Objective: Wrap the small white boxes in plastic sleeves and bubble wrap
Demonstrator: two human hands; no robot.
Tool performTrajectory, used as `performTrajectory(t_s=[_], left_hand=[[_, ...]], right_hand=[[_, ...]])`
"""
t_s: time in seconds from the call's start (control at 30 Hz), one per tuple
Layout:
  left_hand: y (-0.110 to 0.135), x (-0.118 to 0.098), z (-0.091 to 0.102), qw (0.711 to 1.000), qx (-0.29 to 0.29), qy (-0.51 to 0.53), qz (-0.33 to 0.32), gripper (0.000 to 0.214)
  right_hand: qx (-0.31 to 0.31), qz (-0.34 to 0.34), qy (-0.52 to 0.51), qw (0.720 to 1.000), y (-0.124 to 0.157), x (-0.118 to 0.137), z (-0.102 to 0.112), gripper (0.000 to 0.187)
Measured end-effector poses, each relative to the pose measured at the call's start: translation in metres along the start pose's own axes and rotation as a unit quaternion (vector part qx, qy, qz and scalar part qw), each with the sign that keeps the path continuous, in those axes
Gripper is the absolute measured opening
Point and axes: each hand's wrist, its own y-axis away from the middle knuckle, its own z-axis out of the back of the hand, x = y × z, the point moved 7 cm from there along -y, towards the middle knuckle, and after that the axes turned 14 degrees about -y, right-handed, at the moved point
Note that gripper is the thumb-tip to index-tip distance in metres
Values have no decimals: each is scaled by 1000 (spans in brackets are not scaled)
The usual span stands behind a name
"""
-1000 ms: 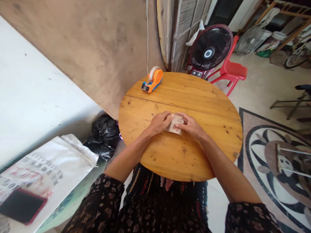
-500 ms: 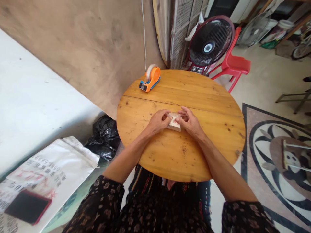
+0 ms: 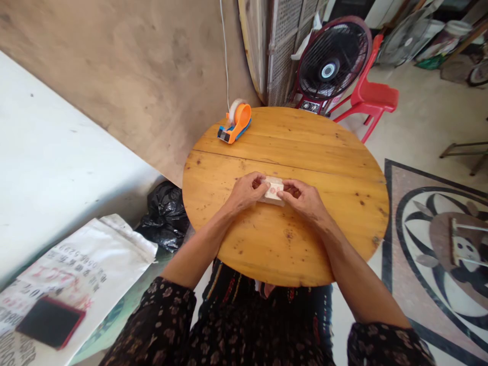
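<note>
A small pale box (image 3: 273, 192) with reddish round marks on its top lies on the round wooden table, in the middle of the head view. My left hand (image 3: 248, 190) grips its left end, the thumb resting on the top face. At the other end my right hand (image 3: 304, 198) holds it too, with its thumb on the top right corner and the other fingers curled behind. The fingers hide both ends of the box. Its edges look glossy, but I cannot tell whether a clear film covers it.
Beyond my left hand, an orange and blue tape dispenser (image 3: 237, 122) stands near the far left edge of the wooden table (image 3: 324, 152). Behind the table are a fan (image 3: 331, 58) and a red chair (image 3: 375, 96). A black plastic bag (image 3: 163, 213) and a phone (image 3: 51, 321) are at left.
My right hand's fingers have lowered and curled in against the box, and its thumb has shifted to the corner, uncovering the red marks. The left hand stays nearly where it was.
</note>
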Motion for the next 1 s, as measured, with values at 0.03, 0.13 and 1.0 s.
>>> performTrajectory(t_s=[0.03, 0.13, 1.0], left_hand=[[0, 0, 0, 1000, 0, 0, 4, 30], [0, 1, 0, 1000, 3, 10, 11, 28], [0, 0, -4, 998, 18, 58, 9, 33]], right_hand=[[-1, 4, 4, 1000, 0, 2, -1, 44], [-6, 14, 11, 1000, 1, 4, -2, 44], [22, 3, 81, 996, 1, 8, -3, 33]])
